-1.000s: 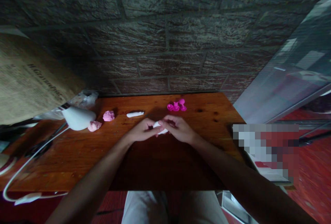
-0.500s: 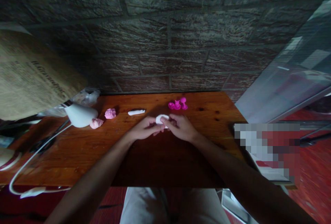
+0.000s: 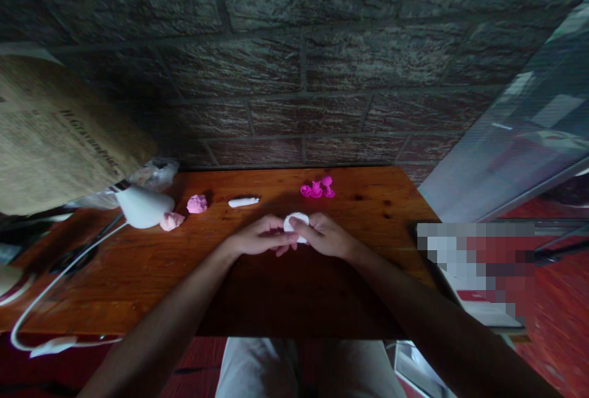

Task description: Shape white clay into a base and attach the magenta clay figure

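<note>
Between my two hands, above the wooden table, is a flattened round piece of white clay (image 3: 296,220). My left hand (image 3: 262,235) grips its left side, with the thumb along the lower edge and some fingers hidden underneath. From the right, my right hand (image 3: 324,233) pinches it, the thumb pressed across its top. Beyond the hands lies a white clay roll (image 3: 243,202). Several small magenta molds or stampers (image 3: 316,189) stand close together further back, right of the roll. Two lumps of pink clay sit to the left, a rough one (image 3: 197,203) and a paler one (image 3: 172,221).
A lamp with a white base (image 3: 145,206) and a printed paper shade (image 3: 59,134) stands at the left, its white cable (image 3: 59,284) running over the table (image 3: 151,287). A crumpled plastic bag (image 3: 159,171) lies behind it. A brick wall (image 3: 294,67) borders the back.
Both hands have shifted slightly right and nearer to me with the white clay. The right thumb now lies further over its top, and the piece has turned a little.
</note>
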Demonstrator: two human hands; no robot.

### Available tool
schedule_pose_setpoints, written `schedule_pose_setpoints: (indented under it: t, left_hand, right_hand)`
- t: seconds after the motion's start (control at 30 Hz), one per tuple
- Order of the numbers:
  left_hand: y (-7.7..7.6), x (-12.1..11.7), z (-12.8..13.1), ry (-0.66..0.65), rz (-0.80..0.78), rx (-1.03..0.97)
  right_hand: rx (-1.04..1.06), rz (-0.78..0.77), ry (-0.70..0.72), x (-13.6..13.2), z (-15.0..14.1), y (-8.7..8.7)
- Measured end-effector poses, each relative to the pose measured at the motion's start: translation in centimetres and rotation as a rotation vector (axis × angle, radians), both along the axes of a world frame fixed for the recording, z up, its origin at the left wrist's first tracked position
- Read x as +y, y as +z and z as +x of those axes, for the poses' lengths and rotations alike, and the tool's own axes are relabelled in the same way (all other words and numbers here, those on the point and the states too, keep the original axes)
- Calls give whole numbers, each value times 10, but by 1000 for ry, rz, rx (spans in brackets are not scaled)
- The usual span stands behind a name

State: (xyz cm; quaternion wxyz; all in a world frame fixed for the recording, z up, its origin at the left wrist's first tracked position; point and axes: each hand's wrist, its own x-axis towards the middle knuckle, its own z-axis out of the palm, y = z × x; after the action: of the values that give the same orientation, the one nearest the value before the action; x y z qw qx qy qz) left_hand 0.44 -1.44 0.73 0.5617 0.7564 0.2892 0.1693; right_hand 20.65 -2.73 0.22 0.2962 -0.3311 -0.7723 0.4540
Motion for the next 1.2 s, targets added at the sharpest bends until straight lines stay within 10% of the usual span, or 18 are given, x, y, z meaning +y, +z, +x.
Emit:
schedule_pose_setpoints:
  t: [0.47,0.7,0.97,1.2]
  left_hand:
    - [0,2,4,171,-12,-11]
    - [-4,4,5,248,85,-12]
    - [-5,6,6,326,63,-79]
    - [-5,8,7,335,81,-109]
  right_hand:
    - [34,60,-157,3,-2,-2]
    - [94,51,24,5,-3,0]
    - [66,65,-172,6,-2,-6]
    - [239,-347,-309,10,-4,0]
